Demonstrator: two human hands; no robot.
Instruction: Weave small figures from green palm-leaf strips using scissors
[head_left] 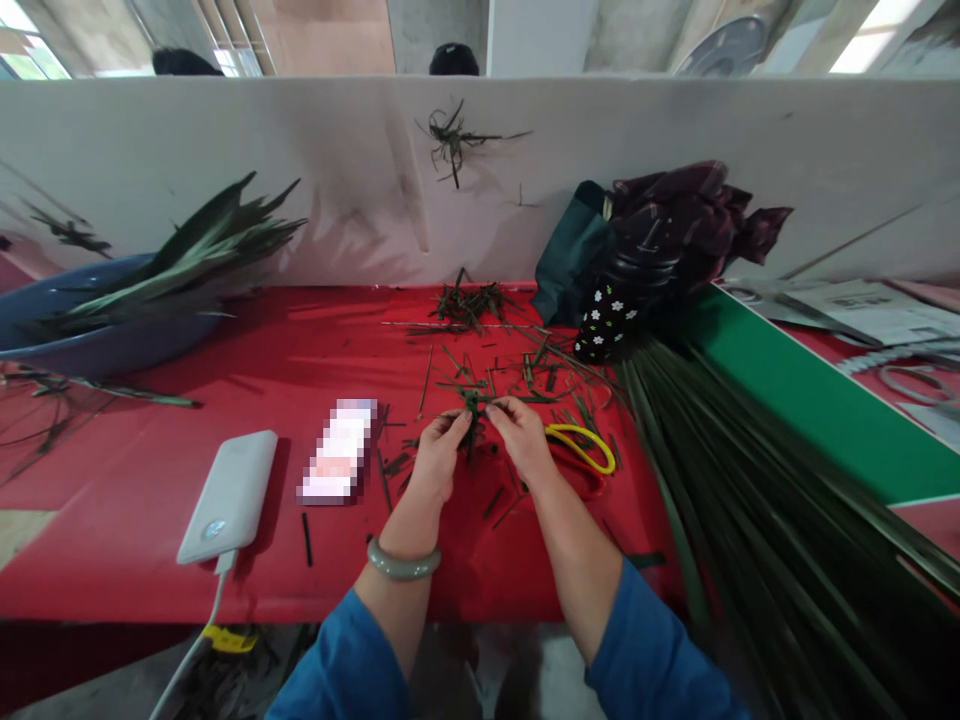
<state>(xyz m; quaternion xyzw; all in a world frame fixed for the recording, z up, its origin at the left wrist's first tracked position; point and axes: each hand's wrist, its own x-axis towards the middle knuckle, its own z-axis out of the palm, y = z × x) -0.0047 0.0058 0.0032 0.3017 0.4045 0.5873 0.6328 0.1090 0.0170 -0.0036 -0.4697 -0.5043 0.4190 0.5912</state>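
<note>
We look down on a red-covered desk that runs back to a pale partition. Along our right spreads a large fan of long green leaves; at far left a blue basin holds more leaves. At the back right, a purplish cloth lies by a black pouch printed with white flowers. Further right are papers whose print is too small for us to read.

Near the middle of the desk are our bare hands. The left hand has a narrow grip, thumb and fingers pinching a small green leaf piece; the right hand pinches closely at its other side. Left of them lie a white power bank, its round mark unreadable, and a phone with its screen pixelated. Yellow-handled scissors lie beside the right hand, and thin leaf scraps are scattered around.
</note>
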